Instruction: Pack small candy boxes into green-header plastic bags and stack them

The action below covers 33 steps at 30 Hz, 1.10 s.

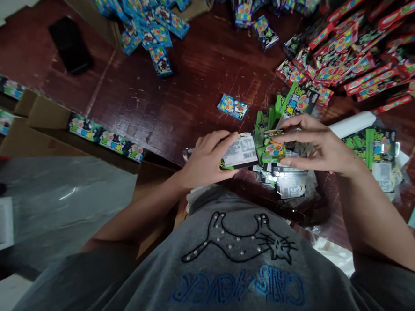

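Observation:
My left hand is closed on a flat black-and-green packet, whose white barcode label faces up. Just to its right, my right hand grips a small green candy box between thumb and fingers. The box is close to the packet's right end; I cannot tell whether they touch. Beneath and beside my right hand lies a loose pile of similar labelled packets in clear film. A small blue packet lies alone on the table beyond both hands.
Blue boxes heap at the back left, purple boxes at the back, and red boxes at the back right. A black phone lies left. A white roll sits right. An open carton holds packed boxes.

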Motion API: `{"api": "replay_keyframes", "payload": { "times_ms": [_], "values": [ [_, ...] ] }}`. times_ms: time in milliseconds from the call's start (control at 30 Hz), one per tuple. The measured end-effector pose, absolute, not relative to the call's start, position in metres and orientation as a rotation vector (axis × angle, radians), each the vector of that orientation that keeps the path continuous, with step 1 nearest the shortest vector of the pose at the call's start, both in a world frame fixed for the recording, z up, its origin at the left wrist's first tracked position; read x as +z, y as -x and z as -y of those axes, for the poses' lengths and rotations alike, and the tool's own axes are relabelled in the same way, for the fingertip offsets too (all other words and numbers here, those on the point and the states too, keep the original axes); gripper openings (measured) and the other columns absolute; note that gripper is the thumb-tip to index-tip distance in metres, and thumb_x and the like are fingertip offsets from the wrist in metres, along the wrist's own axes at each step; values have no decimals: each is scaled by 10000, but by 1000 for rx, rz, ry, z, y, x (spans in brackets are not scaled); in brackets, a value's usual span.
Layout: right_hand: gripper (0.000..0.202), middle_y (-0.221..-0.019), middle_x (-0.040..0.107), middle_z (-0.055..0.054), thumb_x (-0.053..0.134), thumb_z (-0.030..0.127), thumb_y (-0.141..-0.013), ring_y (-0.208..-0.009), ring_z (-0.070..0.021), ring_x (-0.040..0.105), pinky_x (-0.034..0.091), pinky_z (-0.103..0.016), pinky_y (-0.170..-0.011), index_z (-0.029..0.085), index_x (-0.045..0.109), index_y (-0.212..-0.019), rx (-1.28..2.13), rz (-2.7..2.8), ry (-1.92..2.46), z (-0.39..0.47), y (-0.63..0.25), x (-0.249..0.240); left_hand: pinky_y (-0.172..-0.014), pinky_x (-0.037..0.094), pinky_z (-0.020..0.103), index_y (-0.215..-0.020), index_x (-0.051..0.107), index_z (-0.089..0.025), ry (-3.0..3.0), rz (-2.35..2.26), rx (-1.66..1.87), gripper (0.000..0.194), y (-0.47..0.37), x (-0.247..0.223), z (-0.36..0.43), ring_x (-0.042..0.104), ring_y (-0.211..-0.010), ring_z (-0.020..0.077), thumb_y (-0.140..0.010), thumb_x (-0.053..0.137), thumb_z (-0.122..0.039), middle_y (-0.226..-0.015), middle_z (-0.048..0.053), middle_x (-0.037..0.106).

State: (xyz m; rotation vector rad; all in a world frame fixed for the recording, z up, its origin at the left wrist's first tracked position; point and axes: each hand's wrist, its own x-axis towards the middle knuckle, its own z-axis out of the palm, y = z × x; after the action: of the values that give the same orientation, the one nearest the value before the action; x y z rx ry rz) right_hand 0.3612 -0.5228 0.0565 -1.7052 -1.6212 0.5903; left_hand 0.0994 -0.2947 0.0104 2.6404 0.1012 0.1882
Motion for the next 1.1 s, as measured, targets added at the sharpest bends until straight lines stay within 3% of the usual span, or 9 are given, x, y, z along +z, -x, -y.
{"api": "replay_keyframes", "payload": {
  "times_ms": [100,233,433,533,633,733,833,967,1100],
  "values": [
    [421,-1065,702,-83,665,678,-985,-1059,-275,668,557,-488,-994,291,790,-1094,436,1436,1873,510,-350,48,-1173,433,537,-1679,378,-234,-2654,-86,164,936,-99,11,302,534,-1425,403,-877,836,-388,-1553,181,525],
    [687,-854,663,-73,400,833,-1020,-803,-228,609,499,-395,-791,231,716,-925,386,1283,2071,489,-339,34,-1180,439,523,-1685,353,-246,-2599,-121,139,945,-101,8,313,518,-1439,377,-885,827,-415,-1566,166,504],
    [810,-693,623,-7,353,925,-970,-619,-142,490,378,-329,-653,221,740,-861,578,1569,2057,464,-371,35,-1179,418,558,-1673,400,-217,-2664,-274,-76,975,-90,-8,301,488,-1459,423,-838,858,-426,-1578,192,505],
    [753,-872,726,-20,439,916,-954,-776,-173,646,473,-333,-754,259,806,-952,833,1940,1775,439,-380,28,-1171,406,562,-1676,416,-177,-2706,-236,-143,985,-82,-13,290,487,-1450,433,-839,852,-459,-1590,217,511],
    [728,-1241,740,-80,531,878,-945,-1126,-279,689,525,-432,-1005,282,773,-1286,649,1894,1819,423,-375,19,-1150,403,559,-1665,454,-165,-2732,-271,-146,992,-71,-16,281,504,-1415,441,-837,850,-540,-1575,222,541],
    [1000,-1361,694,-193,597,962,-821,-1293,-432,610,465,-596,-1121,199,660,-1465,384,1754,2083,432,-356,16,-1140,399,549,-1654,483,-177,-2736,-383,-95,1006,-57,-21,273,522,-1385,439,-810,868,-568,-1569,211,558],
    [1229,-1281,682,-290,615,1071,-639,-1240,-533,593,424,-730,-1088,93,669,-1381,325,1698,2342,451,-322,13,-1136,395,544,-1649,497,-196,-2725,-434,-38,1018,-46,-27,267,534,-1357,433,-793,880,-591,-1566,198,568],
    [1118,-1272,648,-314,539,998,-804,-1231,-532,578,416,-764,-1048,33,640,-1360,361,1581,2461,461,-282,7,-1115,400,544,-1652,495,-191,-2710,-391,-36,1051,-47,-29,262,537,-1334,443,-777,887,-624,-1564,200,573],
    [942,-1423,613,-236,742,687,-863,-1316,-474,549,427,-700,-1117,137,513,-1592,535,1787,2263,461,-285,3,-1120,387,548,-1672,461,-185,-2708,-308,-72,1022,-52,-25,255,513,-1360,449,-816,863,-571,-1578,206,555]
  ]
}}
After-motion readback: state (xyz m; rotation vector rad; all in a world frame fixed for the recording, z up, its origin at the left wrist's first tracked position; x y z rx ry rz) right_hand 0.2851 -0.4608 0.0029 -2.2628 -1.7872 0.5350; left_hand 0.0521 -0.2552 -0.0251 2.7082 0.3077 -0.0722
